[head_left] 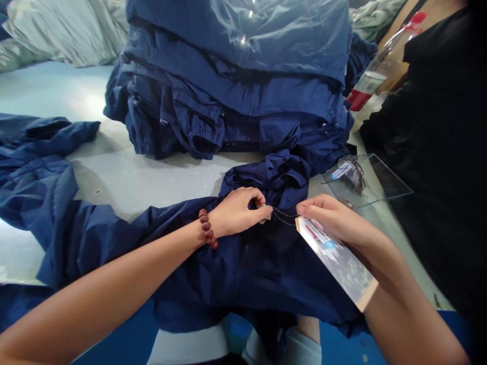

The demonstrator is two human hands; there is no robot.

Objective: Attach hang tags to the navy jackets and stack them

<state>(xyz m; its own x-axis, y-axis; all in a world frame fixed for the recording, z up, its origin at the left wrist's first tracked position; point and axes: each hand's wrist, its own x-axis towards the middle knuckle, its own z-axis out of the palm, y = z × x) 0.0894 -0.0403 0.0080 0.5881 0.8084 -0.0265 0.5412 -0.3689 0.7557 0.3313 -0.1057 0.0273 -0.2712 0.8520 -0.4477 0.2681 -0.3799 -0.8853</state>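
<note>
A navy blue jacket point(251, 263) lies spread on the table in front of me. My left hand point(238, 210), with a bead bracelet on its wrist, pinches a small piece at the jacket's collar where a thin cord point(283, 215) is attached. The cord runs across to a long paper hang tag point(337, 261). My right hand point(335, 218) grips the top end of that tag, fingers closed around it. Both hands sit close together just below the bunched hood point(272, 175).
A tall stack of folded navy jackets point(236, 86) stands behind. Another navy garment point(34, 172) lies at left on the pale table point(125, 177). A clear plastic sheet with more hang tags point(352, 175) lies at right, beside black fabric point(437, 152). A plastic bottle point(371, 76) rests far right.
</note>
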